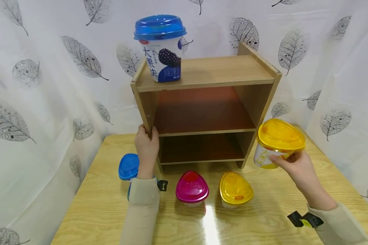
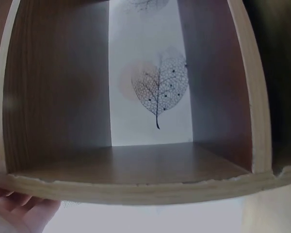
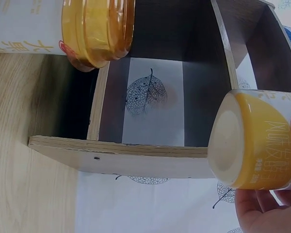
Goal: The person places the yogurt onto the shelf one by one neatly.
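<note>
My left hand (image 1: 147,147) grips the left side panel of a small wooden shelf (image 1: 214,69), with the thumb on one face and fingers on the other. In my right hand (image 1: 302,172) is a yogurt cup with a yellow lid (image 1: 281,135), held upright just off the shelf's right side. The right wrist view shows its pale base and yellow band (image 3: 264,145) over my fingers. On the shelf's top board, at the left end, stands a blue-lidded yogurt cup (image 1: 162,51) with blackberries printed on it. The two lower compartments show bare boards.
On the wooden table (image 1: 89,207), in front of the shelf, stand a magenta-lidded cup (image 1: 192,187) and another yellow-lidded cup (image 1: 235,189). Left of them is a blue-lidded cup (image 1: 128,166); another blue lid is mostly hidden behind my left sleeve (image 1: 144,204). A leaf-patterned curtain (image 1: 89,85) hangs behind.
</note>
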